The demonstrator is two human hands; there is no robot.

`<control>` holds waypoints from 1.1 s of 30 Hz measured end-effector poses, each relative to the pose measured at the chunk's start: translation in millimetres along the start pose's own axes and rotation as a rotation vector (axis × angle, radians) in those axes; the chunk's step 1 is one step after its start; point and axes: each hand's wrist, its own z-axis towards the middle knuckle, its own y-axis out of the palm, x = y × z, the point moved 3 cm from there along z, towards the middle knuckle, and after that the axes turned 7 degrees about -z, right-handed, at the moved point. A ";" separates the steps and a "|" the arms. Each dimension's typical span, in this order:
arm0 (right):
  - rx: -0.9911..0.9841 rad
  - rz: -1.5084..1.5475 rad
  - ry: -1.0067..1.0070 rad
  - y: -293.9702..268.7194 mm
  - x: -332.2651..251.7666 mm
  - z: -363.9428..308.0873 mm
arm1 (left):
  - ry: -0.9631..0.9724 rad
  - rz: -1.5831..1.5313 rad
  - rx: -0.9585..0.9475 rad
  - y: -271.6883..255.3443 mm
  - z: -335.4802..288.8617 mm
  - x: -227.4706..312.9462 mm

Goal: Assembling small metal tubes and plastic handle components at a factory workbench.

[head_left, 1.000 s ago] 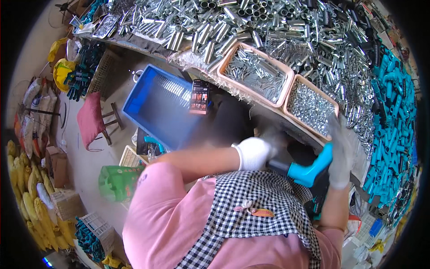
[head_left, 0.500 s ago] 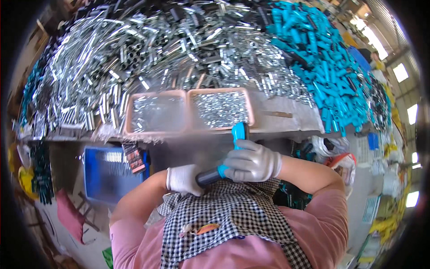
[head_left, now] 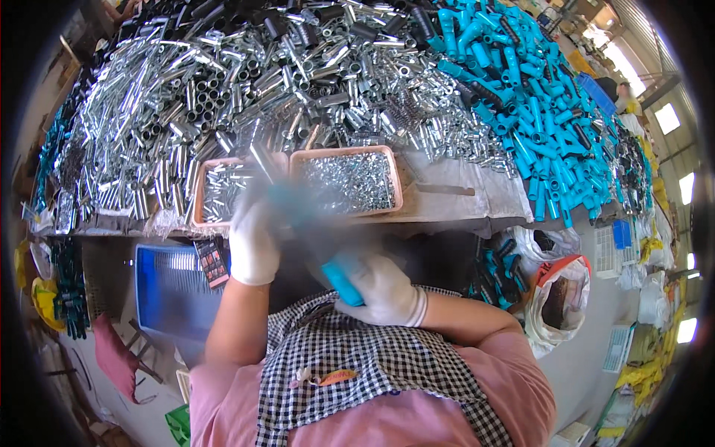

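Note:
My right hand (head_left: 386,292), in a white glove, is closed around the teal end of a handle-like part (head_left: 341,280) with a teal and black body, held in front of my apron. Motion smears the middle and far end of this part. A bright metal tube (head_left: 264,161) shows at its far left end, over the trays. My left hand (head_left: 255,242), gloved too, is raised beside that far end. Its fingers are blurred, so their grip cannot be made out. Just beyond the hands stand a pink tray of small metal pins (head_left: 198,195) and another of tiny metal pieces (head_left: 398,177).
Metal tubes (head_left: 201,104) are heaped across the table, with teal plastic parts (head_left: 536,112) at the right. A flat strip (head_left: 445,190) lies right of the trays. Below are a blue crate (head_left: 167,328), a patterned card (head_left: 212,262) and an open white sack (head_left: 558,298).
My left hand has left the black end near my apron and moved forward to the trays. The handle-like part has swung round, its far end now pointing forward and left. My right hand has shifted left.

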 end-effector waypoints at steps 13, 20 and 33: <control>-0.133 -0.710 0.835 -74.1 246.8 27.3 | -0.588 -0.135 -0.642 35.7 -37.9 12.3; -0.284 -0.803 0.859 -80.1 264.7 35.4 | -0.501 0.149 -0.694 41.6 -57.0 -15.5; 0.331 0.107 0.851 -97.0 212.8 -12.2 | -0.175 -0.007 -0.655 37.0 -65.2 16.3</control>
